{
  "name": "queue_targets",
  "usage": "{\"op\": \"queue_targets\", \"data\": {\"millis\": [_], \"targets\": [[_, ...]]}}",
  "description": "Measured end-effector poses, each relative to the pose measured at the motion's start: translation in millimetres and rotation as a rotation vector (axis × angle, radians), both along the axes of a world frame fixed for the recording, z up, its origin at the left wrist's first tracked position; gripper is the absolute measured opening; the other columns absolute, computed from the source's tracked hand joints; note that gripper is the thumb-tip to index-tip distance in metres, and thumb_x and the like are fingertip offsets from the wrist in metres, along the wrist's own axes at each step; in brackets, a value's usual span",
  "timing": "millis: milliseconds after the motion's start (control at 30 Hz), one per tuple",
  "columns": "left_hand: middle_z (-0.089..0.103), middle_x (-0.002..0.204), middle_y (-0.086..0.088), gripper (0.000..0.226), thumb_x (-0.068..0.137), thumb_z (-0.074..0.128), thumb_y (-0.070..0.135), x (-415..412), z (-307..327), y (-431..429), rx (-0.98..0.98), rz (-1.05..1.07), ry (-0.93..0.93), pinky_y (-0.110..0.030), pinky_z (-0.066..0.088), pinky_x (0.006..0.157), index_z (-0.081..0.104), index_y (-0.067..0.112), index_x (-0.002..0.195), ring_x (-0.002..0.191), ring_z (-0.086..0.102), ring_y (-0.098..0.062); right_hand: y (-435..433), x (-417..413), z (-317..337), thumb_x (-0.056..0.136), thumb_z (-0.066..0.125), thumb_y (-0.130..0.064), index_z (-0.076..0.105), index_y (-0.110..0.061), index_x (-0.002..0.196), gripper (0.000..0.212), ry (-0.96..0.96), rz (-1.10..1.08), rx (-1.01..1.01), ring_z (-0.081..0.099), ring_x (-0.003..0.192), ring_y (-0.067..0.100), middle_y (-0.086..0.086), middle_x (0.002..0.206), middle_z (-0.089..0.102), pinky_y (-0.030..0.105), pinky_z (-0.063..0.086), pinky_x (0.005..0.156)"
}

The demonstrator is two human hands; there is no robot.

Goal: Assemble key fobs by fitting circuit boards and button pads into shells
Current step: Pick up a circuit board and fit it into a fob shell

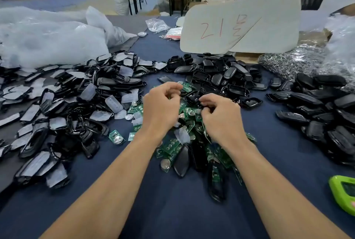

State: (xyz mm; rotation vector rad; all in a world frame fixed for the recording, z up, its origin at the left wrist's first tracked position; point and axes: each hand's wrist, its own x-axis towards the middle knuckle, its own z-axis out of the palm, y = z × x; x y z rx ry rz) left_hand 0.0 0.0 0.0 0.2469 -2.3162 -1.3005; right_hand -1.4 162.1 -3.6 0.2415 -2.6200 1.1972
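Note:
My left hand (161, 108) and right hand (219, 117) are close together over a heap of green circuit boards (171, 147) on the blue cloth. A glossy black shell (193, 97) sits between them, and my right hand's curled fingertips pinch its near edge. My left hand's fingers curl in against the thumb, with a bit of green circuit board showing between them. On the left lies a pile of black shells with translucent button pads (57, 108). Empty black shells (221, 77) are heaped behind my hands.
More black fob halves (326, 108) fill the right side. A white foam board with red writing (240, 25) stands at the back. Clear plastic bags (48, 36) lie at the back left, a bag of metal rings (288, 63) at the back right, and a green device (343, 192) at the right edge.

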Motion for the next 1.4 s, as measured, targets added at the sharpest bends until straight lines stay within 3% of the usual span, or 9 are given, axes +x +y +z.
{"op": "queue_targets", "data": {"millis": [167, 300, 400, 533, 667, 800, 1000, 1300, 1400], "targets": [[0.077, 0.102, 0.013, 0.034, 0.090, 0.063, 0.016, -4.0, -14.7, 5.3, -0.366, -0.138, -0.099, -0.029, 0.053, 0.090, 0.078, 0.036, 0.113, 0.096, 0.066, -0.009, 3.1, -15.7, -12.6, 0.094, 0.063, -0.025, 0.070, -0.032, 0.129, 0.036, -0.084, 0.036, 0.159, 0.061, 0.117, 0.018, -0.004, 0.125, 0.069, 0.028, 0.047, 0.097], [0.074, 0.104, 0.014, 0.033, 0.089, 0.063, 0.025, -3.9, -18.2, 4.8, -0.420, -0.156, -0.121, -0.027, 0.048, 0.094, 0.077, 0.038, 0.115, 0.103, 0.063, -0.009, 10.3, -19.5, -17.6, 0.094, 0.064, -0.022, 0.077, -0.024, 0.113, 0.023, -0.021, -0.010, 0.212, 0.051, 0.120, 0.016, 0.000, 0.121, 0.065, 0.014, 0.026, 0.090], [0.074, 0.109, 0.012, 0.032, 0.090, 0.063, 0.025, -3.8, -17.5, 3.9, -0.427, -0.168, -0.131, -0.030, 0.049, 0.099, 0.078, 0.038, 0.114, 0.106, 0.063, -0.010, 9.6, -19.7, -16.2, 0.094, 0.065, -0.022, 0.078, -0.025, 0.108, 0.019, -0.049, -0.010, 0.190, 0.055, 0.118, 0.016, -0.002, 0.119, 0.066, 0.019, 0.033, 0.093], [0.075, 0.101, 0.014, 0.030, 0.091, 0.066, 0.021, -6.6, -15.5, 4.4, -0.399, -0.142, -0.140, -0.027, 0.050, 0.093, 0.078, 0.038, 0.114, 0.099, 0.063, -0.008, 13.0, -17.5, -9.7, 0.091, 0.066, -0.014, 0.081, -0.029, 0.104, 0.024, -0.088, -0.010, 0.048, 0.066, 0.089, 0.005, -0.011, 0.106, 0.075, 0.009, 0.045, 0.076], [0.075, 0.096, 0.013, 0.029, 0.092, 0.069, 0.022, -7.1, -14.9, 4.1, -0.376, -0.089, -0.142, -0.023, 0.046, 0.089, 0.079, 0.037, 0.115, 0.092, 0.060, -0.006, 20.4, -16.7, -6.8, 0.089, 0.068, -0.008, 0.070, -0.030, 0.130, 0.046, -0.099, -0.072, 0.038, 0.061, 0.121, 0.009, -0.008, 0.137, 0.065, 0.017, 0.040, 0.101], [0.075, 0.100, 0.013, 0.024, 0.094, 0.069, 0.025, -4.1, -14.6, 8.2, -0.397, -0.077, -0.080, -0.025, 0.040, 0.094, 0.079, 0.033, 0.115, 0.105, 0.060, -0.010, 25.7, -21.5, -12.5, 0.096, 0.063, -0.013, 0.075, -0.033, 0.118, 0.031, -0.175, -0.126, 0.019, 0.052, 0.041, 0.003, -0.011, 0.071, 0.068, 0.022, 0.044, 0.051], [0.072, 0.106, 0.016, 0.028, 0.094, 0.070, 0.027, -1.3, -12.8, 8.5, -0.474, -0.095, -0.025, -0.024, 0.033, 0.100, 0.076, 0.034, 0.120, 0.101, 0.048, 0.000, 27.4, -17.3, -8.8, 0.085, 0.071, 0.001, 0.081, -0.029, 0.102, 0.036, 0.008, -0.213, -0.179, 0.064, 0.077, -0.013, -0.021, 0.077, 0.068, -0.001, 0.045, 0.064], [0.067, 0.088, 0.038, 0.037, 0.081, 0.068, 0.059, 6.0, -6.7, 27.0, -0.218, -0.242, -0.020, 0.003, 0.035, 0.085, 0.078, 0.040, 0.111, 0.097, 0.060, 0.015, 22.4, -8.3, -1.1, 0.075, 0.088, -0.011, 0.082, -0.030, 0.092, 0.026, 0.122, -0.177, -0.493, 0.072, 0.070, -0.001, -0.021, 0.074, 0.074, 0.007, 0.052, 0.064], [0.062, 0.080, 0.049, 0.028, 0.086, 0.074, 0.048, 6.7, -5.3, 34.1, -0.120, -0.242, -0.054, 0.005, 0.039, 0.075, 0.067, 0.055, 0.113, 0.087, 0.062, 0.021, 23.2, -6.2, -0.5, 0.074, 0.090, -0.012, 0.082, -0.028, 0.090, 0.023, 0.118, -0.172, -0.507, 0.073, 0.071, 0.000, -0.018, 0.075, 0.076, 0.009, 0.054, 0.067]]}}
